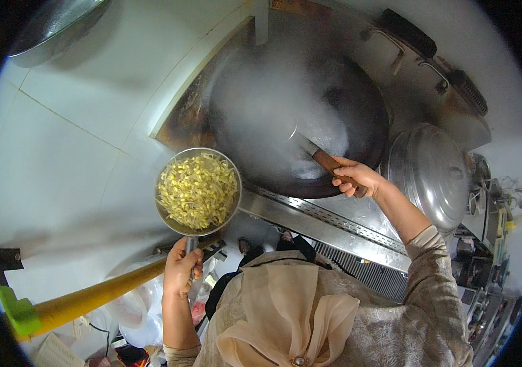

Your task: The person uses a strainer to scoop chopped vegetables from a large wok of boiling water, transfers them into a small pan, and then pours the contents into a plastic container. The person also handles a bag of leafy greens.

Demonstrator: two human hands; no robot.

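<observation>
My left hand point(183, 266) grips the metal handle of a round strainer-like pan point(239, 192), held level to the left of the wok. Bean sprouts point(198, 190) with yellow heads fill it. My right hand point(355, 176) is closed around the wooden handle of a metal utensil point(330, 166), whose working end reaches into the large dark wok point(366, 114). Thick steam point(270, 105) rises there and hides the utensil's tip and much of the wok's inside. A wet shine shows on the wok's near right wall.
A large domed metal lid point(440, 179) stands right of the wok. Two faucets point(392, 43) are on the back panel. A perforated steel drain strip point(334, 220) runs along the stove's front edge. A yellow pole point(105, 291) crosses the lower left, near plastic bags point(139, 321).
</observation>
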